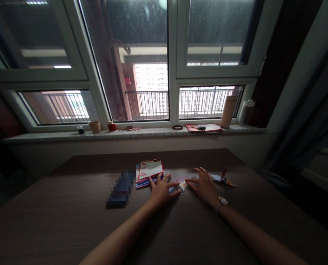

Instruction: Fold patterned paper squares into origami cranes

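Both my hands rest on a dark wooden table (70,221). Between them lies a small piece of colourful folded paper (180,185). My left hand (161,190) lies flat with fingers spread, its thumb and forefinger touching the paper's left side. My right hand (204,185), a band on its wrist, presses fingertips on the paper's right side. Just behind my left hand lies a stack of red-and-white printed leaflets (149,171). A small folded paper figure (224,180) sits just right of my right hand.
A pixelated dark oblong (121,188) lies left of the leaflets. The windowsill (152,133) behind the table holds small cups (95,127), scissors, a ring, papers (204,127), a tall cylinder (228,111) and a jug (246,112). Curtains hang at the right.
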Action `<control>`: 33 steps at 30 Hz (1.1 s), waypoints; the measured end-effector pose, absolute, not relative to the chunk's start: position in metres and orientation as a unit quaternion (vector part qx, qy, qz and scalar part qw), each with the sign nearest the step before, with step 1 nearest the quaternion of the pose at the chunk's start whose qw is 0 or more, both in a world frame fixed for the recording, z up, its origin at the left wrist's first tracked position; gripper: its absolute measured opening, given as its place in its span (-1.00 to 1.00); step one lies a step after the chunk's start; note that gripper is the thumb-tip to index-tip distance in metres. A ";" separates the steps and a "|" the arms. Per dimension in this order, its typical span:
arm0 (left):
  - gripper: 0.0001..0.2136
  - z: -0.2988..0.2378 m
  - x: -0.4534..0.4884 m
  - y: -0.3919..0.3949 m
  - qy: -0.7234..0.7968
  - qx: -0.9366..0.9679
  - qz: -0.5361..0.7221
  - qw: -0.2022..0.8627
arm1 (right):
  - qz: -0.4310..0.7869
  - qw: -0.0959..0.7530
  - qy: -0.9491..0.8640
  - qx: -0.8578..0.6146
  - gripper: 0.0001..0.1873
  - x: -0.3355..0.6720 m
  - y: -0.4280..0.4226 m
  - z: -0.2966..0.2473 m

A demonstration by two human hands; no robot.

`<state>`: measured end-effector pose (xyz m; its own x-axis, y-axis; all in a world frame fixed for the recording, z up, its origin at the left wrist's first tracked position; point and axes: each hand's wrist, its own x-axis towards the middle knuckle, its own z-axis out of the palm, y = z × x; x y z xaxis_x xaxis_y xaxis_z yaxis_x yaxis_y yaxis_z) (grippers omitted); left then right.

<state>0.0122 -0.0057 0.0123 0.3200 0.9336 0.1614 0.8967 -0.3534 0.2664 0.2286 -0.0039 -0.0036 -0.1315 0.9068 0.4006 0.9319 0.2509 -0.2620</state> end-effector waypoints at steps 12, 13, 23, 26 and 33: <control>-0.63 0.015 0.012 -0.007 0.562 0.813 0.130 0.074 | -0.062 0.224 -0.725 -0.648 -0.65 0.225 -0.002 -0.009; -0.63 0.014 0.012 -0.007 0.561 0.814 0.131 0.073 | -0.059 0.223 -0.726 -0.647 -0.65 0.225 -0.002 -0.009; -0.63 0.009 0.010 -0.005 0.539 0.831 0.122 0.068 | -0.043 0.240 -0.761 -0.601 -0.65 0.233 -0.006 -0.006; -0.65 0.009 0.010 -0.005 0.523 0.842 0.116 0.064 | -0.049 0.258 -0.771 -0.579 -0.73 0.234 -0.009 -0.004; -0.66 0.010 0.011 -0.006 0.520 0.844 0.116 0.063 | -0.041 0.276 -0.756 -0.592 -0.78 0.234 -0.008 -0.002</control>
